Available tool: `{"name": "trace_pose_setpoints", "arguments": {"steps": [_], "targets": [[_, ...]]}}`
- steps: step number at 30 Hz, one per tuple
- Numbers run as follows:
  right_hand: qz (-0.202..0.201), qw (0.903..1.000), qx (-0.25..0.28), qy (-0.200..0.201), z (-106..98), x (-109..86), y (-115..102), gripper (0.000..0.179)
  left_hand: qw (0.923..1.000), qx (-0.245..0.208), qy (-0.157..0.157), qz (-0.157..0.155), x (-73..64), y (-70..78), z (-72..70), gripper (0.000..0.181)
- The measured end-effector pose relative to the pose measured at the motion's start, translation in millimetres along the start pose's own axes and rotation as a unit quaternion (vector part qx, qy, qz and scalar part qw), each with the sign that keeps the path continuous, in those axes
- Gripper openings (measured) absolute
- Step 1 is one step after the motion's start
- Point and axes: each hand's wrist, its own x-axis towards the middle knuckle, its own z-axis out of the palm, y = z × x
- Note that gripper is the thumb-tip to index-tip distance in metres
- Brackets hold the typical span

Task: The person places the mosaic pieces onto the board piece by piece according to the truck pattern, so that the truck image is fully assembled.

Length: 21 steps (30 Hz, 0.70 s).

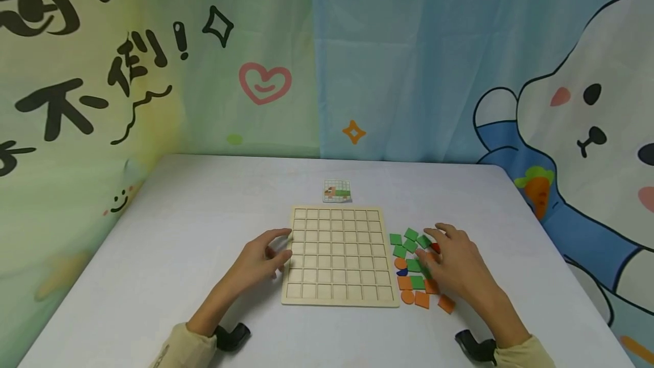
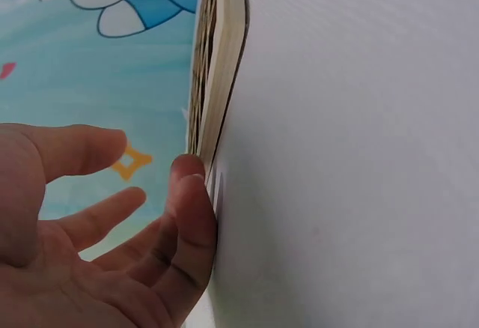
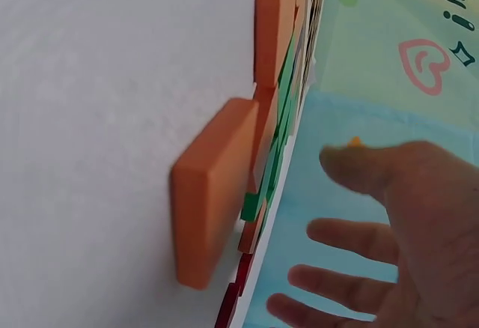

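A pale wooden grid board (image 1: 339,257) lies flat on the white table, its squares bare. By its left edge is my left hand (image 1: 260,257), thumb and fingers spread apart; the left wrist view shows its fingertips close to the board's side (image 2: 228,58), and I cannot tell if they touch. My right hand (image 1: 457,260) hovers over the right part of a loose group of small tiles and holds nothing. Among them are green squares (image 1: 410,234), orange squares (image 1: 422,300), orange rounds (image 1: 407,297), a dark blue piece (image 1: 402,272) and a red one (image 1: 435,247), partly hidden by the fingers.
Behind the board lies a small picture card (image 1: 337,191) with a gridded coloured pattern. One orange square (image 1: 447,304) sits apart, nearer the right wrist. Printed curtains (image 1: 398,61) hang behind the table. Black wrist straps (image 1: 232,338) show at both sleeves.
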Motion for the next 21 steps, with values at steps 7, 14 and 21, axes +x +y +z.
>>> {"name": "trace_pose_setpoints", "arguments": {"steps": [7, 14, 21], "targets": [[0.009, 0.9987, 0.033, 0.037, 1, 2.0, 1, 0.043, 0.9993, -0.022, 0.000, -0.030, 0.3, -5.6, -0.5, 0.051], [0.027, 0.9987, 0.027, 0.035, 3, 8.3, 2, 0.041, 0.9994, -0.025, 0.016, -0.018, 1.4, -12.9, 0.2, 0.047], [0.049, 0.9981, 0.036, 0.012, 2, 10.5, 2, 0.041, 0.9994, -0.029, 0.018, 0.003, 5.2, -20.1, 0.5, 0.043]]}}
